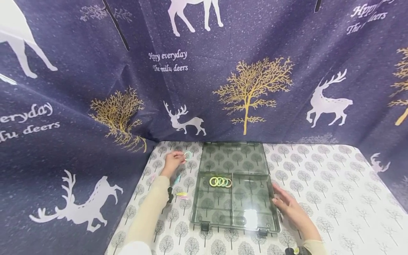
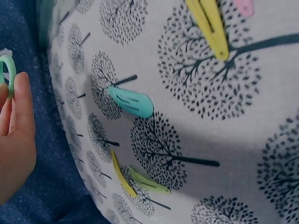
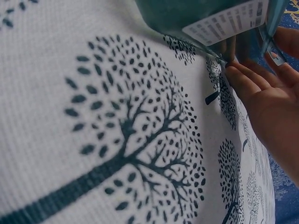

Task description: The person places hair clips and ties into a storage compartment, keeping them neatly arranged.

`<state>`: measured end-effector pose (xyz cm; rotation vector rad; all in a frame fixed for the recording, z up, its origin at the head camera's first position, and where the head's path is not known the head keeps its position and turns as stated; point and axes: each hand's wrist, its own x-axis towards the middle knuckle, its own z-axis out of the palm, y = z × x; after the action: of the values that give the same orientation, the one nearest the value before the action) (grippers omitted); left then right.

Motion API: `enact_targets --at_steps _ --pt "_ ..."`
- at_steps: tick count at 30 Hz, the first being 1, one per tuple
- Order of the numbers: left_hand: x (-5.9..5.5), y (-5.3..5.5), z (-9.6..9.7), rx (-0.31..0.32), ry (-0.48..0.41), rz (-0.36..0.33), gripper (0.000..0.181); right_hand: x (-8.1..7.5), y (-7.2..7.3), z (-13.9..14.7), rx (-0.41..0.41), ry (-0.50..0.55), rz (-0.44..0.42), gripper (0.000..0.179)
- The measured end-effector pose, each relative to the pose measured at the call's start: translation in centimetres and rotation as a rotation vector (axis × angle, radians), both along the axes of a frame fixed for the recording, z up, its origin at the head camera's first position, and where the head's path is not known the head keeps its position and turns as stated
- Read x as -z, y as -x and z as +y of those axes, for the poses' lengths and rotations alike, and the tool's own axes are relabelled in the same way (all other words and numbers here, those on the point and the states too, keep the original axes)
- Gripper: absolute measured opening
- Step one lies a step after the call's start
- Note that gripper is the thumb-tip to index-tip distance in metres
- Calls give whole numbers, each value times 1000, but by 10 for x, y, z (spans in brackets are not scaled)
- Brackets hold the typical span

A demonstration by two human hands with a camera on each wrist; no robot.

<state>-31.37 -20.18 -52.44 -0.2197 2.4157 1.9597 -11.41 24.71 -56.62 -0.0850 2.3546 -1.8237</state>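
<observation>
In the head view my left hand (image 1: 173, 163) is beyond the box's left side, pinching a mint green ring-shaped hair tie (image 1: 188, 155) between thumb and fingertips. The same hair tie (image 2: 11, 77) shows at the left edge of the left wrist view. A dark see-through plastic box (image 1: 251, 198) lies with its lid (image 1: 234, 157) folded back. Several pale yellow and green hair ties (image 1: 220, 182) overlap in its upper left compartment. My right hand (image 1: 290, 207) holds the box's right wall, thumb at the rim and fingers along the outside. A barcode label (image 3: 226, 23) shows on the box.
Snap hair clips lie left of the box: a teal one (image 2: 131, 101), a yellow one (image 2: 210, 30), a pink one (image 2: 244, 6), and a second yellow (image 2: 122, 173) beside a green one (image 2: 149, 181). A tree-print cloth (image 1: 318, 184) covers the table; a dark curtain (image 1: 204, 85) hangs behind.
</observation>
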Motion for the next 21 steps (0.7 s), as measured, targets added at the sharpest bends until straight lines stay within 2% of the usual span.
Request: enact_targets --at_steps 7,17,21 --pt "-2 -20 14 76 -54 -17 25 4 0 1 -19 41 21 62" --pt "1 -40 42 210 -147 -60 24 3 0 2 -8 -6 24 63" --pt "0 -48 53 255 -114 -67 22 2 0 2 -6 -23 26 63"
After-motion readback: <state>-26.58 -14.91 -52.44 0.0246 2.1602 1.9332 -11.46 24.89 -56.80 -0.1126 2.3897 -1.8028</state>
